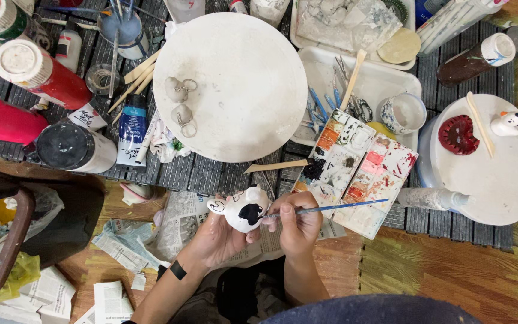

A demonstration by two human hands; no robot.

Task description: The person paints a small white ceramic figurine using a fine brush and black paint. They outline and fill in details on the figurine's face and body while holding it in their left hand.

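Figurine (244, 209), white with black patches, sits clasped in our left hand (217, 235); our right hand (298, 223) pinches the brush (325, 209), whose tip touches it from 3 o'clock.

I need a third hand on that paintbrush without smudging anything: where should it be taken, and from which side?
Probably by the bare blue handle of the paintbrush, coming from its free end over the paint palette. The right hand pinches it near the bristles, whose tip touches the black patch on the white figurine held in the left hand.
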